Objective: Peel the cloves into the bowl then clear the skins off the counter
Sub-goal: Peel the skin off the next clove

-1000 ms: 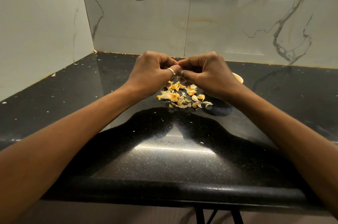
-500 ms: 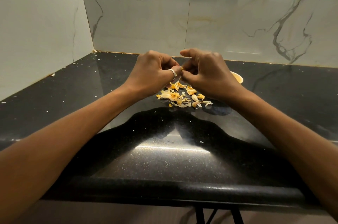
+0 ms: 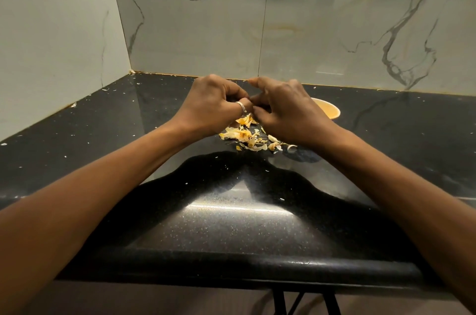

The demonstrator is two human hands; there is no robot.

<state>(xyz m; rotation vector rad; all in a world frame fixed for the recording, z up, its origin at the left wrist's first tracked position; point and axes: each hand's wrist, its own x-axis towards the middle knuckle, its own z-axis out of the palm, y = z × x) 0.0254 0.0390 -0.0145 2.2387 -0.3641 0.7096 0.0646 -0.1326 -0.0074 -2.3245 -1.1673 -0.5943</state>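
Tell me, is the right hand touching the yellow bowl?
Cannot tell. The head view, the only one, shows the right hand covering part of the bowl, hiding any contact or gap.

The right hand (image 3: 288, 113) hides most of the bowl (image 3: 332, 111) and its contents. Left of the bowl, it and the left hand (image 3: 211, 108) curl together, concealing whatever they hold and some skins (image 3: 242, 134).

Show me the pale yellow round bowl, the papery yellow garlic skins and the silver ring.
Pale yellow round bowl (image 3: 329, 110): head view, inner wall by its right rim.
Papery yellow garlic skins (image 3: 242, 135): head view, middle of the pile.
Silver ring (image 3: 241, 106): head view, the band's outer face.
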